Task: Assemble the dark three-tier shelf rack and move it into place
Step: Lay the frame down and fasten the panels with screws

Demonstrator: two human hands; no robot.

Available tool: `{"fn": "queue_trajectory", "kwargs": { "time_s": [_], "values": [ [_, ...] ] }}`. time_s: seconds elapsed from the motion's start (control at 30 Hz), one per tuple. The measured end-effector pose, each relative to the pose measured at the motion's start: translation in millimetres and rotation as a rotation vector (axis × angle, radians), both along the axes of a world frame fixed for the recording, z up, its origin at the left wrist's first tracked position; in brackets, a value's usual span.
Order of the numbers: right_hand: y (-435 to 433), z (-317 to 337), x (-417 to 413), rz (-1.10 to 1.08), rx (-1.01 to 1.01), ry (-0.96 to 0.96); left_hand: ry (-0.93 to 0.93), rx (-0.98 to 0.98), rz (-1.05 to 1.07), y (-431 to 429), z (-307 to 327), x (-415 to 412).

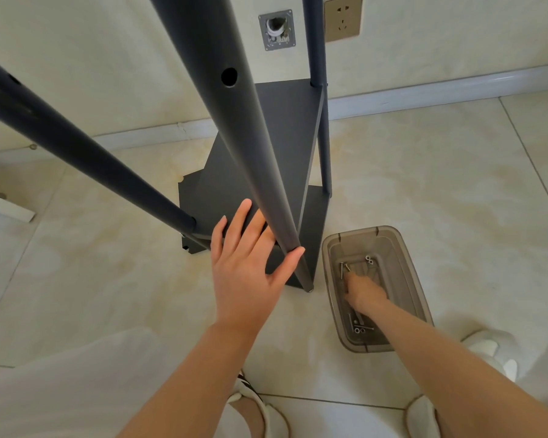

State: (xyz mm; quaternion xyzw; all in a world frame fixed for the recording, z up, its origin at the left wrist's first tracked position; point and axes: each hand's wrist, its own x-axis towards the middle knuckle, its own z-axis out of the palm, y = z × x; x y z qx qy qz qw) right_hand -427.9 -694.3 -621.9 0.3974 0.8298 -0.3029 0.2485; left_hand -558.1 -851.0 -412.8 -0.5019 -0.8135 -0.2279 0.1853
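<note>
Two hands by the rack (287, 121): left hand (244, 273) spread open against its post (252, 169). Right hand (364, 294) among screws (344, 268) in the bin (405, 267), grip unclear.

Poles (241, 137) crowd the shelf (285, 121); floor (440, 184) beside bin (408, 270) lies open

A pale cream tiled floor (440, 191) with thin dark joints fills the near ground. At the far side a white baseboard (424, 90) runs along the foot of a cream wall (108, 58). On the wall, far right, sits a bronze-coloured power socket (342, 17). Just left of it is a square metal plate (277, 30) with a round pipe opening. A white shoe (494, 352) stands on the near right tiles.
</note>
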Motion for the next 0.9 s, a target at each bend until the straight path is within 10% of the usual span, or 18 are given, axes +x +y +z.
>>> {"fn": "queue_trajectory", "kwargs": {
  "time_s": [0.47, 0.9],
  "values": [
    [-7, 17, 13, 0.086, 0.138, 0.024, 0.005, -0.012, 0.022, 1, 1, 1],
    [-31, 148, -7, -0.639, 0.021, 0.894, -0.078, 0.002, 0.058, 1, 4, 9]
  ]
}}
